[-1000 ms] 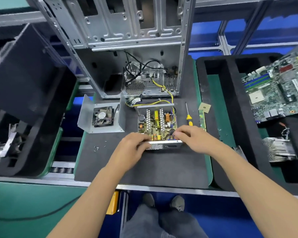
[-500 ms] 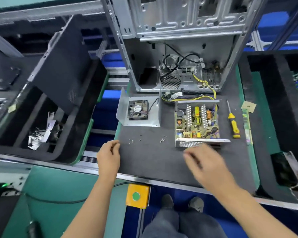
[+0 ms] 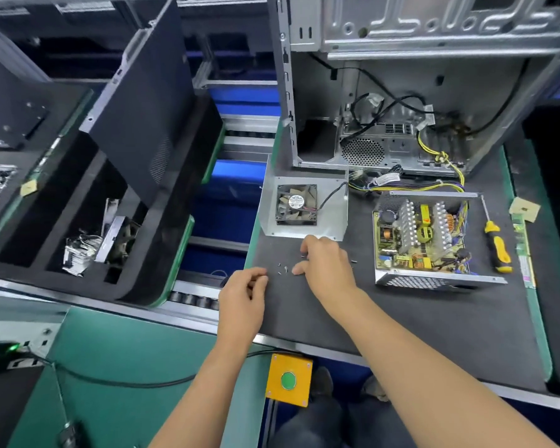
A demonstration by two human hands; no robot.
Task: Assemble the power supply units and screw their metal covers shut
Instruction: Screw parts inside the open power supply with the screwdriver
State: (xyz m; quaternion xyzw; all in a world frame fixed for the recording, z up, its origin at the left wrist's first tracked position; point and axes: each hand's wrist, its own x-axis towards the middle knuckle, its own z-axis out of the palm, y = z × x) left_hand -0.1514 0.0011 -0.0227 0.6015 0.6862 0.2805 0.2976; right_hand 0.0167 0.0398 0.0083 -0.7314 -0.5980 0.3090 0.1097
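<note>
The open power supply unit [image 3: 424,240] lies on the black mat [image 3: 434,318] with its circuit board and yellow wires exposed. Its metal cover [image 3: 333,208], which carries a black fan [image 3: 296,205], rests to the left of it. Several small screws [image 3: 283,269] are scattered on the mat in front of the cover. My right hand [image 3: 325,268] reaches down among them, fingertips touching the mat beside a dark screw and thumb held apart. My left hand [image 3: 243,299] rests at the mat's left edge with loosely curled fingers; nothing shows in it.
A yellow-handled screwdriver [image 3: 498,247] lies right of the unit. An open computer case [image 3: 401,101] stands behind. A foam tray [image 3: 78,221] with metal parts and a leaning dark panel [image 3: 143,101] sits on the left. A yellow box with a green button [image 3: 288,379] hangs under the bench edge.
Both hands left the power supply unit. My right hand swept left to the loose screws in front of the cover. My left hand drew back to the mat's left edge. The view turned left.
</note>
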